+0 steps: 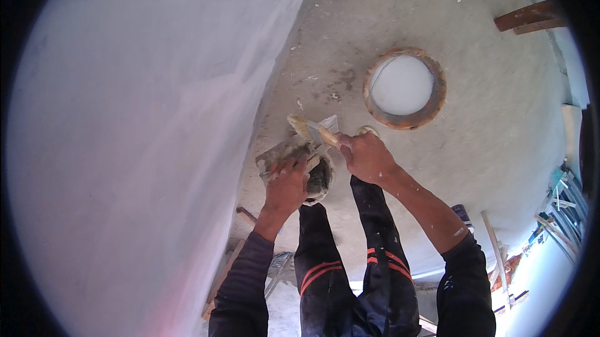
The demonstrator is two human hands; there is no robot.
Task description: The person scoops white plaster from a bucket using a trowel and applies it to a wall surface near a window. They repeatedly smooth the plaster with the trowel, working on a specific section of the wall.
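Note:
My right hand (367, 157) is closed around the wooden handle of a brush (301, 125), whose pale yellowish head points left. Behind the handle shows a whitish flat blade (329, 122); what it belongs to is hidden. My left hand (287, 184) grips a flat grey plastering trowel (275, 154) smeared with plaster, its fingers bent over the near side. Just below the trowel and brush stands a bucket (321, 181) with a dark inside and a crusted rim, partly covered by my left hand and the trowel.
A round tub (370, 100) with a stained rim holds white material ahead on the right. Along the left rises a pale wall (156, 118). Wooden legs (528, 17) stand at the far right. Planks and tools (562, 206) lie along the right edge. My shoe (367, 130) is beside the tub.

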